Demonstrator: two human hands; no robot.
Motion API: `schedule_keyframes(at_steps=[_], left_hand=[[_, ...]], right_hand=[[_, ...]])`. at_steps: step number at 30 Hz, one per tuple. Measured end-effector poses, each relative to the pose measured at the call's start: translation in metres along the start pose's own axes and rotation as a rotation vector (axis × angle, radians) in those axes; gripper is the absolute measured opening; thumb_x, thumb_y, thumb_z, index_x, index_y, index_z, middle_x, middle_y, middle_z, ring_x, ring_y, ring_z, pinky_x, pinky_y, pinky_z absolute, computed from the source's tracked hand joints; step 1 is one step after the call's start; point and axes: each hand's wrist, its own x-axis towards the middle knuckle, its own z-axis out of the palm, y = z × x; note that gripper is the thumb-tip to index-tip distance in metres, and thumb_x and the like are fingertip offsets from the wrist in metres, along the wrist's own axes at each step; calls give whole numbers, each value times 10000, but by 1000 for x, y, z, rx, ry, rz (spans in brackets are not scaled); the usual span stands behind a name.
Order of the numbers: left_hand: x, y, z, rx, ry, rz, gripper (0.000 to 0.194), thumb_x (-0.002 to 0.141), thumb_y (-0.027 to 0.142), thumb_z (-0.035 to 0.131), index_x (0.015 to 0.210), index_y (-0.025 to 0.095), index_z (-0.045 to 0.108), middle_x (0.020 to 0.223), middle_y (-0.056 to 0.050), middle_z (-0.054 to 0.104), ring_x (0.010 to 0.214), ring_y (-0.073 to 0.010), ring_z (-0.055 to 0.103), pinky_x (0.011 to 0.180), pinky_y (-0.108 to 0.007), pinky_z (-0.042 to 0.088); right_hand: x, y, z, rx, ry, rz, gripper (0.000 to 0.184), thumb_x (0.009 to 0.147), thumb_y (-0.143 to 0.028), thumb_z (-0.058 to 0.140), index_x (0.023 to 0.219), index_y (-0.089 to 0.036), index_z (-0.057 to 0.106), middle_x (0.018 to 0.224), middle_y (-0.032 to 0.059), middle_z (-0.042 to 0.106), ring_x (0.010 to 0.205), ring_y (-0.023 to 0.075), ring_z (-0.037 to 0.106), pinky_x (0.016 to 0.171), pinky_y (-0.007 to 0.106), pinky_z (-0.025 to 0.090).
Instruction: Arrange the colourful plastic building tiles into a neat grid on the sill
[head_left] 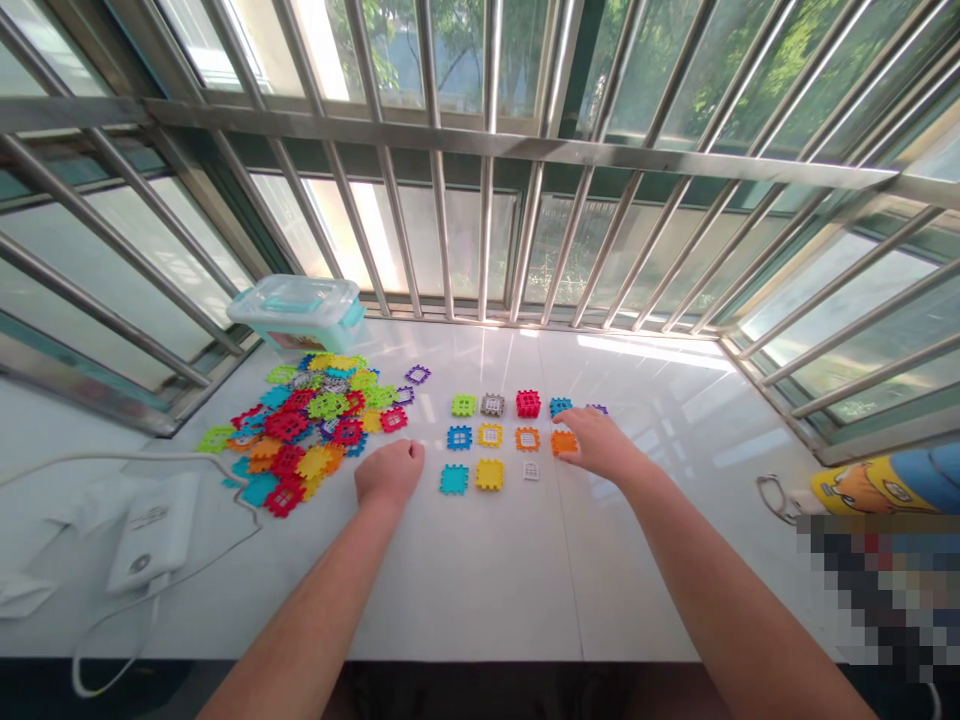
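Observation:
My left hand [390, 470] rests on the table as a closed fist, just right of a heap of colourful notched plastic tiles [300, 425]; nothing shows in it. My right hand [604, 445] is open, thumb and forefinger apart around an orange tile [564, 442] that lies flat. Behind the forefinger a blue tile [560, 405] is partly covered, and a purple tile [598, 409] peeks out beyond the knuckles. Left of this hand lie rows of single tiles, among them a red one [528, 403], an orange frame [527, 439], a yellow one [490, 475] and a small white piece [531, 471].
A lidded clear and turquoise box [296, 310] stands behind the heap. At left lie a white power strip [154, 535] and its cable. A yellow and blue cylinder [877, 485] lies at right. Metal bars [487, 200] and windows enclose the white table [480, 580].

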Motion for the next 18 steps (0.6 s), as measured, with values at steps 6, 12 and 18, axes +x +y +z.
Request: schedule_keyframes(at_steps=[6, 12, 18], left_hand=[[-1, 1, -2, -10, -5, -3, 525, 1016, 420, 325, 1002, 239, 818, 1007, -144, 798, 917, -306, 735, 744, -348, 483], [-1, 2, -4, -15, -17, -1, 536, 1018, 400, 314, 1028, 239, 825, 1011, -152, 796, 937, -311, 734, 753, -358, 493], [-1, 1, -3, -16, -1, 6, 544, 1021, 395, 315, 1038, 218, 829, 1001, -163, 794, 929, -310, 739, 758, -360, 502]], right_hand=[[23, -39, 3, 20, 40, -98, 358, 926, -334, 749, 1264, -241, 674, 1261, 93, 723, 1200, 303, 586, 977, 411, 442], [33, -53, 21, -10, -41, -51, 347, 900, -348, 785, 1217, -250, 683, 1214, 85, 737, 1184, 307, 603, 922, 393, 449], [40, -69, 15, 36, 66, -150, 320, 980, -335, 709, 1286, -247, 679, 1290, 90, 713, 1226, 279, 588, 1009, 410, 436]])
